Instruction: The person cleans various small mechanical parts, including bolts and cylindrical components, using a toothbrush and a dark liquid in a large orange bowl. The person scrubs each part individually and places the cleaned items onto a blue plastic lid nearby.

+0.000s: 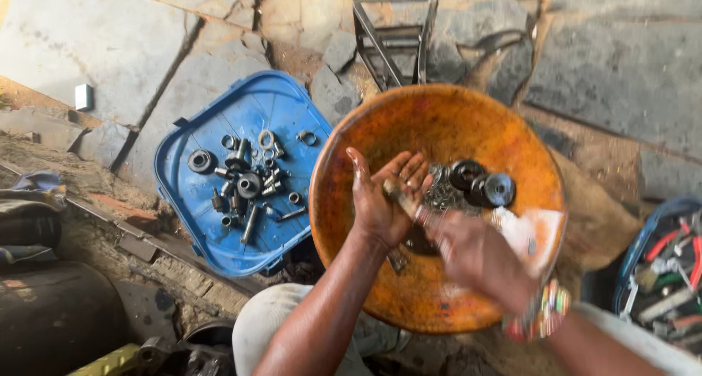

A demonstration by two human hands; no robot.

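Rusty orange bowl holds dark metal parts; left hand open, cupping a small piece; right hand blurred, grip unclear.

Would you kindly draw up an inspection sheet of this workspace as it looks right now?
Surface: cracked stone paving, dirt along its edge.
Job's things: round orange basin holding a chain and dark round metal parts; a small brush-like tool lies across the open palm.
Clutter: blue plastic lid with bolts, nuts and bearings; tray of hand tools at right.
Grippers: left hand open, palm up, over the basin; right hand blurred, with beaded bracelet, grip cannot be told.
Cables: nothing seen.
Surroundings: metal frame beyond the basin; dark drum at lower left.
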